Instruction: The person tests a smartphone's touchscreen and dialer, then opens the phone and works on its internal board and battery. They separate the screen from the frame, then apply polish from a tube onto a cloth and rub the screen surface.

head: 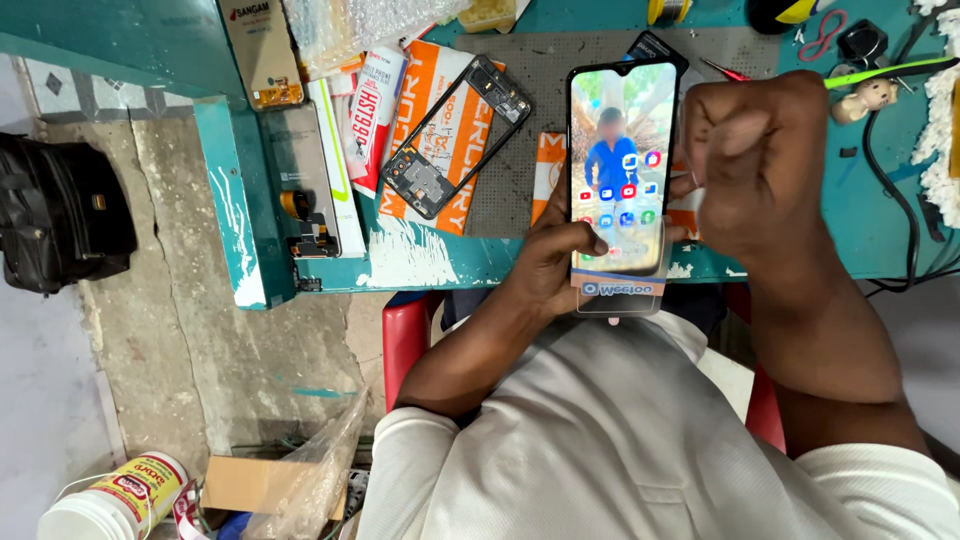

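White shirt fills the near edge below my forearms. My left hand grips a lit phone upright from behind, thumb on the lower screen. My right hand is closed beside the phone's right edge, pinching a clear protector sheet over the glass. Left of my hands, a bare phone frame lies on the teal bench.

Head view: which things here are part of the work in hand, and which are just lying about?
In hand:
- lit smartphone, held by left hand
- clear screen protector over its lower end
- right hand, closed beside it

Lying about:
- bare phone frame
- orange packets
- black bag
- white tub
- red chair
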The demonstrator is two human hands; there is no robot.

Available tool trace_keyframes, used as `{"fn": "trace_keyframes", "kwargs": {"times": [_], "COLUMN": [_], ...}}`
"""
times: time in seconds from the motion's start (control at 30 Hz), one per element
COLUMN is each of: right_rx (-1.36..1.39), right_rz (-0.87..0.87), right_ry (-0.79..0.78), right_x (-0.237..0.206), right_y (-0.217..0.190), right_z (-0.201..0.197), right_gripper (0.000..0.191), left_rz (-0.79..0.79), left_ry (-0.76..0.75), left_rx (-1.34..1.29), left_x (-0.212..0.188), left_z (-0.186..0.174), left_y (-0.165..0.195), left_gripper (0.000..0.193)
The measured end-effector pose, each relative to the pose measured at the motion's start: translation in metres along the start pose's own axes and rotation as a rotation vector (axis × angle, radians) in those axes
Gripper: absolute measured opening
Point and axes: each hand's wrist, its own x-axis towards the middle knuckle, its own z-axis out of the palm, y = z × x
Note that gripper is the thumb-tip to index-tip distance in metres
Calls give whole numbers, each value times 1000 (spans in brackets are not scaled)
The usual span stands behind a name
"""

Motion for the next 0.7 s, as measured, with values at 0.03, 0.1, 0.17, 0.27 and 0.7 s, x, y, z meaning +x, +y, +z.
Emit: {"fn": "trace_keyframes", "kwargs": {"times": [0.03, 0.1, 0.17, 0.27, 0.7], "right_rx": [-14, -15, 33, -47, -376], "right_rz": [-14, -42, -73, -261, -232], "right_ry": [-8, 1, 17, -14, 31], "right_x": [2, 2, 0, -7, -27], "right_y": [2, 4, 6, 7, 38], "right_z": [2, 4, 5, -5, -5], "right_gripper": [89, 86, 81, 73, 106], "left_rz": [7, 16, 45, 84, 103], "left_ry": [18, 58, 8, -43, 20], "left_rx": [10, 25, 4, 21, 60], "left_x": [0, 0, 1, 3, -2], "left_z": [-2, -4, -4, 0, 11], "left_y": [0, -2, -2, 3, 9], "left_gripper": [98, 97, 95, 94, 115]}}
